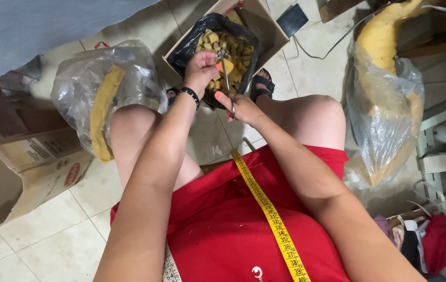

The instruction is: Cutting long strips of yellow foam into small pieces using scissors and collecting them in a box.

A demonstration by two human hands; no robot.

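Left hand point(200, 68) is pinching a small yellow foam piece point(226, 66) right over the black-bag-lined cardboard box of yellow foam cubes point(233, 49), so I'd guess cut bits drop straight in. Right hand point(241, 107) is closed around the metal scissors point(226, 83), long axis running near-to-far, blades pointing away toward the box. Yellow measuring tape point(270, 214) drapes over the red shorts.
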